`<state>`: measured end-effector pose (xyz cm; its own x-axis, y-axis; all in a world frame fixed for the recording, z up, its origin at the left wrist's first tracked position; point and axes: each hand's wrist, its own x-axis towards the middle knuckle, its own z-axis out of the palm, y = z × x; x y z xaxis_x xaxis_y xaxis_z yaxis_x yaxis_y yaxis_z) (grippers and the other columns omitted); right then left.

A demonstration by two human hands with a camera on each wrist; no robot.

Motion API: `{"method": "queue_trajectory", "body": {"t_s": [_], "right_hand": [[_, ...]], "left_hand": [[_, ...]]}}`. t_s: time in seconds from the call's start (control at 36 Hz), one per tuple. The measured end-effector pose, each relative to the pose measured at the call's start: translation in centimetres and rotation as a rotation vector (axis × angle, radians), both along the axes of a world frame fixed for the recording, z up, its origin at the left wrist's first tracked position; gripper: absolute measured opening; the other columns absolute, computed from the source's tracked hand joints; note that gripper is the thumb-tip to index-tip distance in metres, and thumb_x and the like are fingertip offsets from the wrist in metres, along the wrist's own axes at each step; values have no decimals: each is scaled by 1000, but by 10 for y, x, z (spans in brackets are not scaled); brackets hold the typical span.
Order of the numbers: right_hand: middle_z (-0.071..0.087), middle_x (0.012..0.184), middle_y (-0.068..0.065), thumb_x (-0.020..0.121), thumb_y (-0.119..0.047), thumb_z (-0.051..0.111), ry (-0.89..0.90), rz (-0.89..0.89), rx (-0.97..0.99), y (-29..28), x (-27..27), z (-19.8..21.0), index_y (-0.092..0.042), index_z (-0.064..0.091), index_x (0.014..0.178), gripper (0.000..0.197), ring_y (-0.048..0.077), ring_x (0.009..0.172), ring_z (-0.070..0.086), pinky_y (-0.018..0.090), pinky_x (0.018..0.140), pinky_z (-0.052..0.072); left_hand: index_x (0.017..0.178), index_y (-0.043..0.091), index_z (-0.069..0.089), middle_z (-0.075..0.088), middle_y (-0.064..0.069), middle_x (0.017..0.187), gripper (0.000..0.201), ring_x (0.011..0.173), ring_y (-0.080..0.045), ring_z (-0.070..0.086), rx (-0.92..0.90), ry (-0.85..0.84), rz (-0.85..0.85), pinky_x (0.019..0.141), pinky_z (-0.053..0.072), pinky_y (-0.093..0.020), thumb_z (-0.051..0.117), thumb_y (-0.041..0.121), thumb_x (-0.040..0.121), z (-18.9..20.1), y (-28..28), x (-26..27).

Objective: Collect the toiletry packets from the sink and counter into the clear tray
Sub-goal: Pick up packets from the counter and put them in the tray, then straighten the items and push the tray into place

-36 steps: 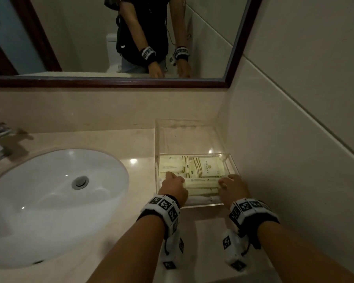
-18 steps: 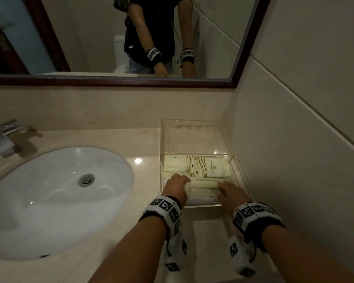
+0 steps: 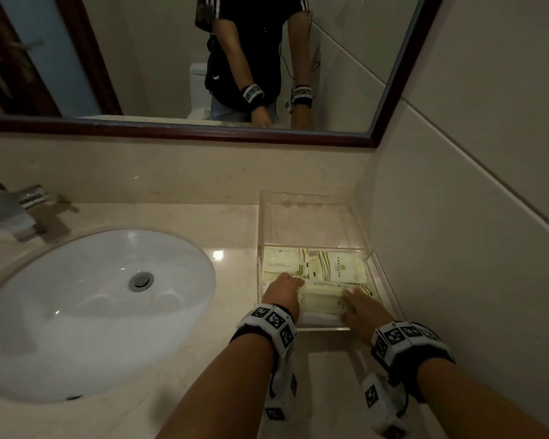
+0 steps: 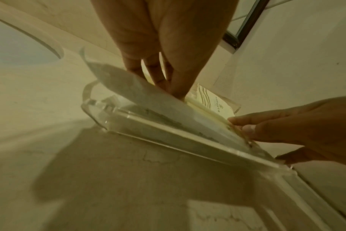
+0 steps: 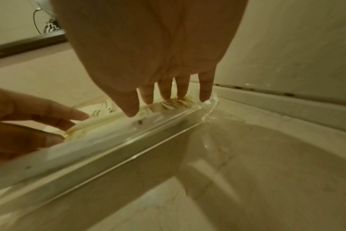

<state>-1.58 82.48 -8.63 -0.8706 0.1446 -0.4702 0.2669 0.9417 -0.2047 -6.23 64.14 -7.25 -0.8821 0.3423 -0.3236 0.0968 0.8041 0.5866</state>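
Observation:
The clear tray (image 3: 385, 275) stands on the counter against the right wall, with several cream toiletry packets (image 3: 338, 267) lying in its front half. Both my hands reach over its front wall (image 4: 168, 132). My left hand (image 3: 284, 288) has straight fingers (image 4: 160, 78) pointing down onto the left end of the front packet (image 3: 320, 301). My right hand (image 3: 357, 304) lays its straight fingertips (image 5: 165, 95) on the right end of the same packets. Neither hand visibly curls round anything. The tray's back half (image 3: 308, 223) holds nothing.
A white oval sink (image 3: 76, 312) lies to the left, with no packets in its basin, and a chrome faucet (image 3: 13, 210) behind it. The tiled wall (image 3: 473, 217) runs close along the tray's right side. A mirror (image 3: 171, 58) hangs above the backsplash.
Both hands have drawn closer together over the front packet. The right hand's fingers have stretched from a bunched pose to flat. The head view has shifted slightly left.

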Motion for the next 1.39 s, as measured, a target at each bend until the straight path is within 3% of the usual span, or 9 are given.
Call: {"method": "queue_trajectory", "body": {"t_s": [0.08, 0.17, 0.31, 0.5, 0.67, 0.92, 1.14, 1.31, 1.39], "right_hand": [[16, 159, 0, 96, -35, 40, 82, -32, -14, -5, -1, 9, -32, 15, 150, 60, 22, 145, 22, 40, 118, 24], [19, 158, -2, 95, -36, 42, 168, -53, 5, -13, 6, 18, -37, 21, 148, 57, 19, 144, 23, 36, 118, 22], [31, 150, 2, 96, -31, 45, 195, 23, 10, -43, 7, 44, -26, 32, 145, 51, 21, 137, 33, 30, 114, 27], [43, 140, 9, 94, -25, 50, 204, 116, -128, -115, 6, 76, -21, 45, 136, 42, 25, 127, 45, 29, 104, 38], [56, 129, 7, 93, -24, 51, 158, 208, -168, -170, 12, 95, -20, 54, 126, 34, 23, 117, 54, 25, 93, 40], [68, 108, 6, 89, -25, 52, 110, 243, -249, -217, 25, 107, -23, 60, 116, 28, 25, 96, 64, 28, 82, 49], [67, 109, 6, 90, -25, 51, 108, 142, -278, -208, 36, 111, -23, 59, 115, 27, 25, 95, 64, 29, 80, 49], [67, 106, 6, 91, -30, 51, 74, -76, -228, -154, 60, 98, -23, 60, 107, 20, 24, 92, 63, 29, 77, 49], [65, 108, 7, 91, -26, 48, 54, -170, -158, -124, 74, 91, -21, 59, 106, 19, 23, 84, 56, 24, 71, 42]], "left_hand": [[144, 23, 39, 41, -4, 146, 56, 134, -23, 42, -11, -19, -8, 115, 33, -35, 51, 9, 91, 5, -6, 1], [146, 25, 35, 36, -1, 152, 55, 139, -21, 36, 1, -32, -3, 117, 28, -37, 50, 16, 94, 12, -19, 6], [148, 22, 32, 33, -2, 155, 52, 142, -21, 33, -20, -34, 43, 119, 26, -37, 46, 25, 97, 32, -58, 14], [144, 18, 38, 41, -9, 149, 48, 136, -26, 41, -156, -63, 156, 113, 35, -35, 46, 30, 98, 64, -128, 33], [144, 15, 38, 42, -10, 148, 47, 134, -26, 43, -171, -61, 266, 110, 35, -31, 45, 27, 99, 93, -168, 58], [142, 18, 41, 46, -7, 146, 48, 132, -24, 46, -176, -133, 380, 108, 38, -30, 49, 28, 96, 104, -210, 88], [143, 17, 40, 42, -8, 148, 49, 134, -24, 44, -226, -142, 337, 111, 36, -30, 49, 28, 96, 108, -213, 83], [146, 15, 34, 40, -10, 150, 50, 136, -27, 41, -214, -149, 168, 111, 35, -32, 44, 29, 99, 102, -166, 71], [148, 14, 30, 38, -11, 150, 52, 136, -28, 41, -198, -159, 96, 108, 36, -32, 43, 29, 100, 94, -138, 73]]}}
